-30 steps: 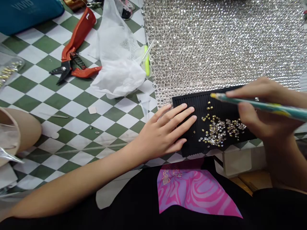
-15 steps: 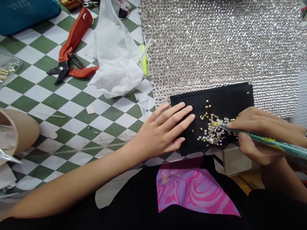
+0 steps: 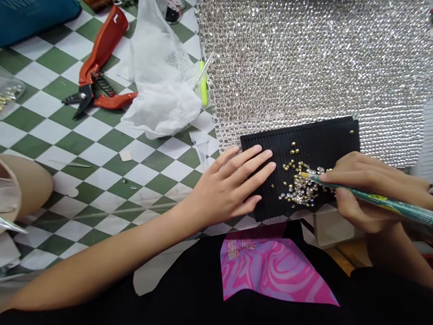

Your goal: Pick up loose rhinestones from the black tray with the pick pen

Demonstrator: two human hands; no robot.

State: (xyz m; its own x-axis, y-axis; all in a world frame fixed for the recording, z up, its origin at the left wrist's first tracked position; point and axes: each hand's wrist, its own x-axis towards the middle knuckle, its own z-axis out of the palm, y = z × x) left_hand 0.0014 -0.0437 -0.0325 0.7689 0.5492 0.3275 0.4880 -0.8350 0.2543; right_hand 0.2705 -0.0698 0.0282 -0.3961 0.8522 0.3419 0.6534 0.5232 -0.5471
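Observation:
A black ridged tray lies at the table's front edge, partly over a glittering rhinestone sheet. My left hand rests flat on the tray's left side with its fingers spread, holding nothing. In my right hand is a green brush, pinched between thumb and fingers. Its yellow tip touches a pile of clear and gold rhinestones on the tray. A few gold stones sit apart from the pile, one of them near the tray's upper right corner.
Red-handled pruning shears, a crumpled white bag and a lime-green tool lie on the checkered table. A beige round container stands at the left edge, and a teal pouch lies at the upper left.
The view has shifted slightly, so the objects at the left appear a little further left. Both hands keep nearly the same pose, with the brush tip still at the stones.

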